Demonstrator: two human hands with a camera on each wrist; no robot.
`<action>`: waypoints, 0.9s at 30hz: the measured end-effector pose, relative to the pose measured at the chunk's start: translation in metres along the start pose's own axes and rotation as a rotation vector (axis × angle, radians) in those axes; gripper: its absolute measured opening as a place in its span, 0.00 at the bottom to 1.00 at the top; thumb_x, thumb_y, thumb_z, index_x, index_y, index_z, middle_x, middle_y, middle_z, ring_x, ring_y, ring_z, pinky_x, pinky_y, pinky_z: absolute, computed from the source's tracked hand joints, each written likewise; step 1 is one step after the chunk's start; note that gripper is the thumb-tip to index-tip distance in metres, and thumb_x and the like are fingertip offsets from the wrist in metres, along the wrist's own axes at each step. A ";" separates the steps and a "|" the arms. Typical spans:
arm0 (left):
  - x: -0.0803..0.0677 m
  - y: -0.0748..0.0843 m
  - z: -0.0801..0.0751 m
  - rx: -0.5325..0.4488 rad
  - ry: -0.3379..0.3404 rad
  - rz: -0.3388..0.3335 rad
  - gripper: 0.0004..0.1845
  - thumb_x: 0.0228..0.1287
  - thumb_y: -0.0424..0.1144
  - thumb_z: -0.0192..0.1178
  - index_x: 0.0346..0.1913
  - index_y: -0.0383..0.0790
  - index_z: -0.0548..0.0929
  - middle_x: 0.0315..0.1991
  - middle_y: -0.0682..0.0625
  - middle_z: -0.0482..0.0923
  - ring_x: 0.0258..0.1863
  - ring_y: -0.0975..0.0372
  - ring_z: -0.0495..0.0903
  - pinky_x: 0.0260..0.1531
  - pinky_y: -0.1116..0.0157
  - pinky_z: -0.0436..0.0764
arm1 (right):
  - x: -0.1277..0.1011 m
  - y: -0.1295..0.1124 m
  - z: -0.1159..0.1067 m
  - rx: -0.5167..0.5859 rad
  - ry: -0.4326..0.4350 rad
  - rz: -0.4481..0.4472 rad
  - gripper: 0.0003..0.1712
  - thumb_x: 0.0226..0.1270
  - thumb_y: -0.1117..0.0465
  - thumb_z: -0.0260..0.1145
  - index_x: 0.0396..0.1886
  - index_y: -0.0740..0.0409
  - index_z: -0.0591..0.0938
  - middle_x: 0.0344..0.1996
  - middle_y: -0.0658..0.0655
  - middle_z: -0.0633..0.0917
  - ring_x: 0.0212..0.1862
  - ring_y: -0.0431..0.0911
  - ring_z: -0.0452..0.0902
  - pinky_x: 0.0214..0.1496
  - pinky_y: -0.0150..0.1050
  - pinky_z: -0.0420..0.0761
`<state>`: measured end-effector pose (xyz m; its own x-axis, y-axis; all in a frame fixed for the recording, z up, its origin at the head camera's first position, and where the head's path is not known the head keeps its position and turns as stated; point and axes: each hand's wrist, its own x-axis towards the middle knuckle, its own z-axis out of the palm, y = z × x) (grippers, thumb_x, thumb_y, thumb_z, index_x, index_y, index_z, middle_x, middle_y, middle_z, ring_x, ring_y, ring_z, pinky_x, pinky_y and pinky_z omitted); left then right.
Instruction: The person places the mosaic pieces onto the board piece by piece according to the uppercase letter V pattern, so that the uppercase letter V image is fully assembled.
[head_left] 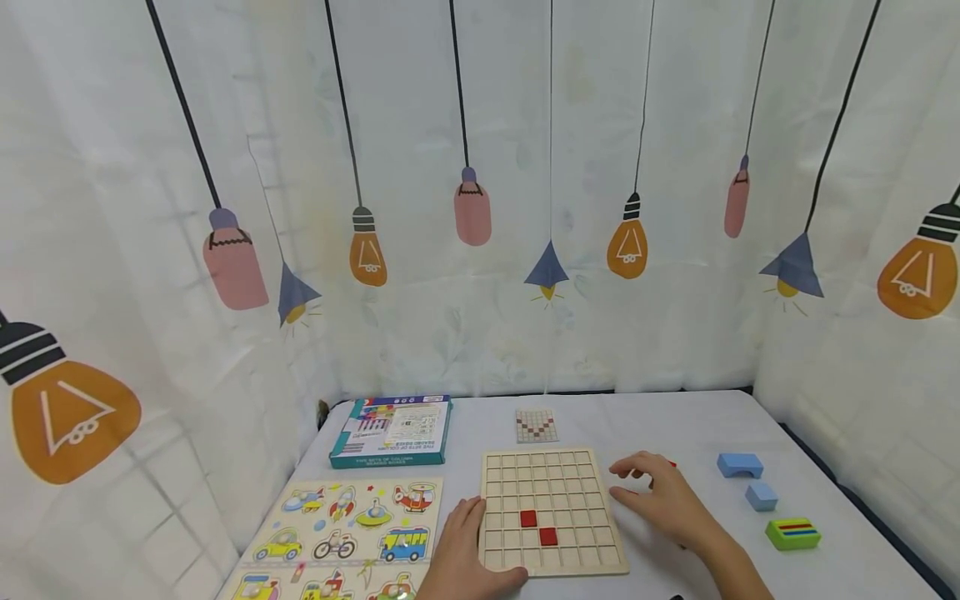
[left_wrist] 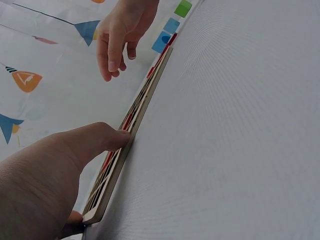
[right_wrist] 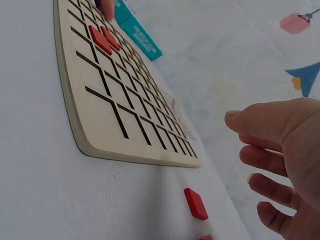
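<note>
At lower centre of the head view, our left hand (head_left: 465, 554) rests on the left edge of a pale wooden grid board (head_left: 551, 510), thumb pressed flat against its rim while the other fingers disappear below the frame. In the left wrist view the thumb (left_wrist: 107, 140) lies straight along the thin plywood edge. Our right hand (head_left: 663, 496) hovers just to the right of the board, fingers apart and loosely bent, holding nothing. Beneath them, in the lower part of the right wrist view, lies a small red square tile (right_wrist: 195, 203), flat on the white tabletop (head_left: 675, 417) and apart from the fingertips; a second red tile peeks in at the bottom edge.

The board is square with rounded corners, cut into a lattice of shallow square cells. Two glossy red tiles (head_left: 537, 527) sit in it, touching corner to corner, left of centre in the lower rows.

Above the board lies a small pattern card (head_left: 536, 426), to its left a teal box (head_left: 392, 431) and a vehicle puzzle (head_left: 345, 525). At lower right are two blue blocks (head_left: 740, 465) and a green striped block (head_left: 792, 533).
</note>
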<state>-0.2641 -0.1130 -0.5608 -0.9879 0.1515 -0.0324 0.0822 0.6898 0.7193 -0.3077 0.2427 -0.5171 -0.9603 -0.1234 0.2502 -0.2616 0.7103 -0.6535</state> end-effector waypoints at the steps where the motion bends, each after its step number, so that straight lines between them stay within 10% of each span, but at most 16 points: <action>1: 0.000 0.000 0.000 -0.004 -0.002 0.001 0.69 0.46 0.74 0.81 0.84 0.35 0.68 0.83 0.40 0.66 0.85 0.35 0.60 0.80 0.27 0.67 | 0.000 0.002 -0.001 -0.012 0.002 0.002 0.18 0.69 0.50 0.83 0.55 0.44 0.92 0.51 0.42 0.91 0.57 0.48 0.82 0.55 0.40 0.80; 27: -0.001 0.001 -0.002 -0.002 -0.004 0.023 0.70 0.46 0.75 0.80 0.84 0.33 0.68 0.83 0.38 0.66 0.85 0.34 0.60 0.79 0.25 0.67 | -0.004 0.024 0.004 -0.089 -0.012 0.110 0.17 0.64 0.54 0.85 0.51 0.45 0.93 0.45 0.45 0.88 0.54 0.47 0.75 0.58 0.51 0.81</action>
<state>-0.2636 -0.1141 -0.5586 -0.9852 0.1703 -0.0186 0.1047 0.6847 0.7213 -0.3105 0.2572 -0.5364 -0.9840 -0.0489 0.1716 -0.1451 0.7788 -0.6102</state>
